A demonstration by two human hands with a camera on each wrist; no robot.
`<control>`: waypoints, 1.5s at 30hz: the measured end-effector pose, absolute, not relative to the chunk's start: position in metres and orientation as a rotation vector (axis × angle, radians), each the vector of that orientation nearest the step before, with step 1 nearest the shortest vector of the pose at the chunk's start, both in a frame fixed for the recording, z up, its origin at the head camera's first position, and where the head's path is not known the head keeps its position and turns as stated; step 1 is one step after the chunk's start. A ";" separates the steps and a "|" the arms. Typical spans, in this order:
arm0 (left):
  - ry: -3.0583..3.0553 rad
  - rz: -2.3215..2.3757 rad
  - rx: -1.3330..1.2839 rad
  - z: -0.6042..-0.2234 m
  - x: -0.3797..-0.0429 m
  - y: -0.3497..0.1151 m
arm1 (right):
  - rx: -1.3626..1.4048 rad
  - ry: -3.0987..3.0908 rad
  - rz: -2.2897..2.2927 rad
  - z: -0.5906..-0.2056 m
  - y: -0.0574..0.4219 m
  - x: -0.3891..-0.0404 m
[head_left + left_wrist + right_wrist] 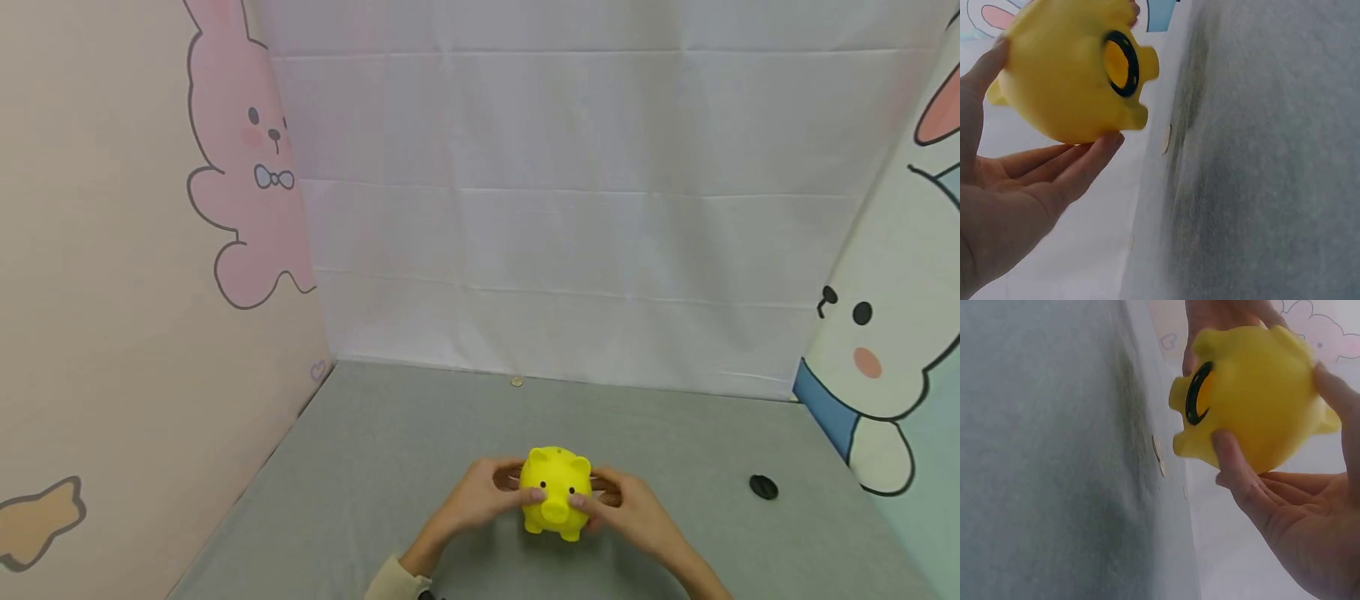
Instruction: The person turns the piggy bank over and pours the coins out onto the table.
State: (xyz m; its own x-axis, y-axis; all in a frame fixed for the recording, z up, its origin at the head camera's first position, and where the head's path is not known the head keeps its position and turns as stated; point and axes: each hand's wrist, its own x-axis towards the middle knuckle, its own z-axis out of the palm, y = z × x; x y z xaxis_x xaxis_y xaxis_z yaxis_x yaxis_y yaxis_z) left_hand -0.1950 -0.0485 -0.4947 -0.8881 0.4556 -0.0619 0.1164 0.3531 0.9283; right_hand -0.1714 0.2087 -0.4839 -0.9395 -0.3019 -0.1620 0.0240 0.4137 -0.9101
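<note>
A yellow piggy bank [556, 479] is gripped from both sides, its snout toward the head camera. My left hand [483, 493] holds one flank and my right hand [636, 510] the other, with the thumbs on the front near the snout. Both wrist views show it raised off the grey table. On its belly, a black ring [1133, 62] surrounds a hole. Below it, flat coins [1157, 448] lie on the cloth, seen edge-on; the piggy bank hides them in the head view.
A single coin [517, 382] lies at the back edge of the grey tabletop [360, 483]. Off to the right sits a small round black cap [763, 487]. A white cloth backdrop [562, 233] and walls with cartoon rabbits enclose the table.
</note>
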 end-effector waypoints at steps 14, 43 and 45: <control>2.346 1.580 0.694 -0.494 -0.194 -0.055 | -0.410 2.476 -1.529 -0.491 0.206 -0.169; 2.538 1.586 0.913 -0.500 -0.195 -0.056 | -0.538 2.663 -1.603 -0.498 0.207 -0.167; 2.532 1.570 0.877 -0.499 -0.195 -0.055 | -0.481 2.647 -1.589 -0.496 0.208 -0.167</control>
